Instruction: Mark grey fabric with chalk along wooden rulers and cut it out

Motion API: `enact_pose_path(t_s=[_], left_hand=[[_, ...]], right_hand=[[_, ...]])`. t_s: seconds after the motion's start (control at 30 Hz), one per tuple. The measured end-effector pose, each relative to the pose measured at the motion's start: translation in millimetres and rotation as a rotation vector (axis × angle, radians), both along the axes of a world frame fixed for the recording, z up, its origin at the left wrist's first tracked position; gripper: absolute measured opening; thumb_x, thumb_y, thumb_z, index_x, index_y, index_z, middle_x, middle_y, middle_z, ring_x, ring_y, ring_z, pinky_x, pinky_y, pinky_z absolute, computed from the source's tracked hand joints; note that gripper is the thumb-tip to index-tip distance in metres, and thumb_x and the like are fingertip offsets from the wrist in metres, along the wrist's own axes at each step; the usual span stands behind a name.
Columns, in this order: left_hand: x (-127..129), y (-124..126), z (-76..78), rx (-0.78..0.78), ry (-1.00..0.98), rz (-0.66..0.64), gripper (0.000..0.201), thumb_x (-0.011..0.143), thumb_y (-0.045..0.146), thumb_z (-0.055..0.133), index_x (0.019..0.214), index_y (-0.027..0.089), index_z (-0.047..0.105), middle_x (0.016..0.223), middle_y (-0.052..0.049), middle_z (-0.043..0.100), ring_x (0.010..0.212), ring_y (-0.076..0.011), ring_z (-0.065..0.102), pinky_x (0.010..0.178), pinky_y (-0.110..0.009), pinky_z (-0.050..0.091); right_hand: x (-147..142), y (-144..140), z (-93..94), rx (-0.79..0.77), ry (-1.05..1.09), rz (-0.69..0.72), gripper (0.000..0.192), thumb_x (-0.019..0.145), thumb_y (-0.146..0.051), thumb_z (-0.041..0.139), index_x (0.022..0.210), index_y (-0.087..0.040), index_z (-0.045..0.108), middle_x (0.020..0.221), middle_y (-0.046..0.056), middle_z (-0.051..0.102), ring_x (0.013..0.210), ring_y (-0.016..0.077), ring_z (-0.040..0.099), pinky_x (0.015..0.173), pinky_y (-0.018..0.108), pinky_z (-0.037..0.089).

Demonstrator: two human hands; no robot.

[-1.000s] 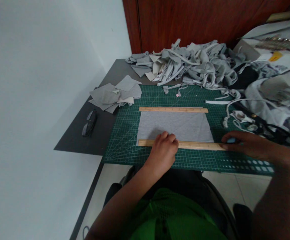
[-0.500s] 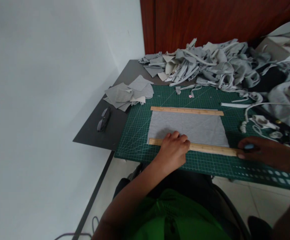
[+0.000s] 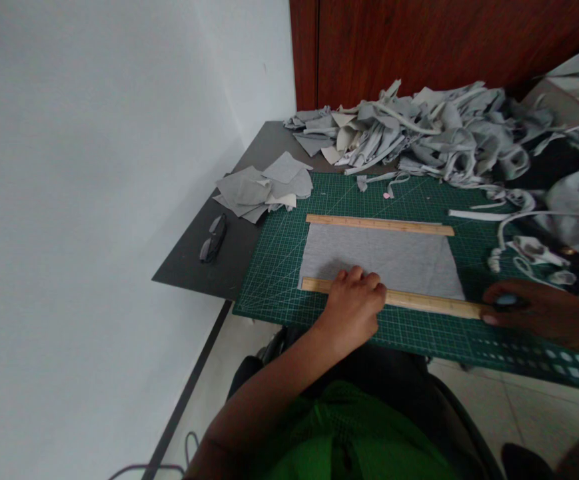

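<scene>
A piece of grey knit fabric (image 3: 379,257) lies flat on a green cutting mat (image 3: 279,267). One wooden ruler (image 3: 432,301) runs along its near edge, and a second wooden ruler (image 3: 379,224) lies along the far edge. My left hand (image 3: 354,303) presses down on the near ruler, left of its middle, with fingers curled over it and the fabric. At that ruler's right end, my right hand (image 3: 534,310) is closed around a dark tool with a pale blue round part (image 3: 506,299). The fingers cover most of this tool, so its kind is unclear.
A big heap of grey fabric scraps (image 3: 419,127) lies at the back. Cut grey pieces (image 3: 264,187) sit at the mat's left corner, near glasses (image 3: 213,239) on a dark board (image 3: 184,267). White cord (image 3: 502,233) and dark items lie at right. A white wall (image 3: 94,200) stands left.
The whole view has shifted slightly, so things appear a little farther right. Both hands stay at nearly the same places on the near ruler; the tool in my right hand has tilted a little.
</scene>
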State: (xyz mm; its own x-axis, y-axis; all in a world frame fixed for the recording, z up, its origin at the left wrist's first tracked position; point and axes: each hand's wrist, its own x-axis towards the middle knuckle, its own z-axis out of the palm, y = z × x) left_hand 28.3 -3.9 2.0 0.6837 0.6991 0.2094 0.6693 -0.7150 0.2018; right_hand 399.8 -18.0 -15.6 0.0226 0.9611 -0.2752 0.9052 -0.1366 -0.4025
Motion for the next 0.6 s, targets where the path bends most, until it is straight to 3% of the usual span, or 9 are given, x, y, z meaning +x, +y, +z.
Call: enact_pose_path(t_s=[0.13, 0.3, 0.43, 0.53, 0.6], left_hand=[[0, -1, 0.9, -0.007, 0.002, 0.002, 0.007, 0.092, 0.012, 0.061, 0.094, 0.017, 0.066, 0.100, -0.006, 0.068, 0.103, -0.0273, 0.057, 0.078, -0.044, 0.045], [0, -2, -0.5, -0.003, -0.002, 0.005, 0.010, 0.087, 0.008, 0.062, 0.093, 0.016, 0.066, 0.100, -0.006, 0.068, 0.102, -0.0273, 0.057, 0.078, -0.045, 0.046], [0, -1, -0.7, -0.010, -0.035, 0.004, 0.008, 0.092, 0.011, 0.061, 0.092, 0.017, 0.067, 0.099, -0.006, 0.069, 0.103, -0.0275, 0.058, 0.080, -0.045, 0.046], [-1, 1, -1.0, -0.027, -0.044, 0.007, 0.010, 0.093, 0.012, 0.061, 0.095, 0.018, 0.070, 0.099, -0.006, 0.069, 0.103, -0.0274, 0.058, 0.080, -0.044, 0.047], [-2, 3, -1.6, -0.048, -0.053, 0.016, 0.013, 0.094, 0.013, 0.061, 0.101, 0.019, 0.071, 0.099, -0.005, 0.070, 0.103, -0.0268, 0.058, 0.080, -0.044, 0.047]], right_hand=[[-4, -2, 5.9, -0.172, 0.073, -0.041, 0.039, 0.070, -0.063, 0.072, 0.084, -0.027, 0.076, 0.089, 0.012, 0.078, 0.082, 0.0335, 0.073, 0.076, 0.047, 0.055], [-22, -2, 20.7, -0.019, 0.022, -0.053, 0.035, 0.080, -0.062, 0.068, 0.082, -0.028, 0.074, 0.086, 0.013, 0.076, 0.077, 0.0320, 0.071, 0.073, 0.048, 0.052], [-88, 1, 35.2, 0.323, 0.173, 0.155, 0.033, 0.093, -0.056, 0.056, 0.088, -0.027, 0.071, 0.088, 0.011, 0.073, 0.083, 0.0296, 0.069, 0.078, 0.046, 0.053], [-149, 3, 34.1, 0.419, 0.330, 0.289, 0.022, 0.100, -0.039, 0.052, 0.091, -0.026, 0.066, 0.088, 0.007, 0.071, 0.083, 0.0249, 0.068, 0.078, 0.039, 0.053], [-175, 4, 27.2, 0.414, 0.381, 0.339, 0.017, 0.101, -0.031, 0.052, 0.091, -0.025, 0.064, 0.089, 0.006, 0.070, 0.085, 0.0239, 0.068, 0.078, 0.038, 0.053]])
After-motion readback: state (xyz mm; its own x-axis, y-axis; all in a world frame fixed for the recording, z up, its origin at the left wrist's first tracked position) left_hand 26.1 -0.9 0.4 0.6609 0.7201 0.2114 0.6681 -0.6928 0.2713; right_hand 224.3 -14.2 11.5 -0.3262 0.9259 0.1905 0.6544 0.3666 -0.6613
